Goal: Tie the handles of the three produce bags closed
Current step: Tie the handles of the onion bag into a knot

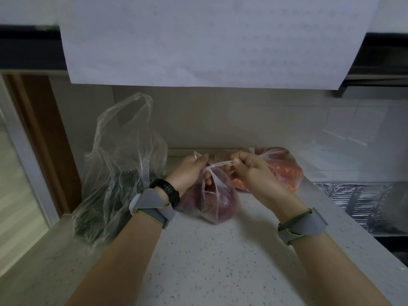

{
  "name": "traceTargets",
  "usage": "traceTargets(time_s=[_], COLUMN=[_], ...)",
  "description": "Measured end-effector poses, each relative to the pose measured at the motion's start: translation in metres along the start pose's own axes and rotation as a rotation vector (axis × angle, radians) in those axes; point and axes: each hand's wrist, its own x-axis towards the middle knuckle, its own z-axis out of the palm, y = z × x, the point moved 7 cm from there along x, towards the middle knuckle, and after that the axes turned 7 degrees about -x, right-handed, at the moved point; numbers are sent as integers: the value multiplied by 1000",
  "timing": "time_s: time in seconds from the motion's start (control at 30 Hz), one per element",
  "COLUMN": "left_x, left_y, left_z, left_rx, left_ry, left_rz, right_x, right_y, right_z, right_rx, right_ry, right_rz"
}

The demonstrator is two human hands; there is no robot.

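**Speckled countertop (209, 250), hands working at the middle bag (217, 202)**

Pale stone flecked with dark specks runs back to a tiled wall and carries three thin plastic bags. The middle bag holds dark red, rounded produce. Just above its mouth the twisted handles (220, 163) cross into a small knot and stretch taut to either side. The left hand (189, 171), up and left of the middle bag, pinches one handle end in curled fingers. The right hand (254, 171), up and right of it, pinches the other. Both wrists wear grey bands, and the left also has a black watch (165, 192).

Left of the middle bag stands the green bag (114, 184), with its handle loops upright and untied. Behind and right of the middle bag lies the orange bag (284, 171), partly hidden by the right hand; I cannot tell whether it is tied. A white sheet (209, 40) hangs high above the middle bag, and a ribbed metal drainer (364, 199) sits far to its right.
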Motion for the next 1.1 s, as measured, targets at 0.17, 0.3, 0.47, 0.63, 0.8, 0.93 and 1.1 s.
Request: traceTargets(time_s=[0.17, 0.3, 0.47, 0.63, 0.8, 0.93, 1.1], left_x=[-4, -5, -16, -27, -35, -34, -39], left_y=[-5, 2, 10, 14, 10, 8, 7], left_z=[-9, -15, -15, -22, -22, -21, -14], left_rx=[-145, 10, 141, 366, 442, 476, 616], left_ry=[51, 14, -66, -74, -53, -33, -51], left_rz=[-85, 67, 192, 380, 565, 632, 727], right_x=[-2, 3, 3, 6, 10, 15, 15], right_y=[12, 22, 5, 10, 9, 21, 26], right_z=[30, 31, 35, 25, 32, 27, 25], right_rx=[-419, -791, -777, -767, -967, -881, -910], right_ry=[-184, -35, 139, 280, 279, 247, 207], right_rz=[-127, -175, -388, -287, -325, -175, -175])
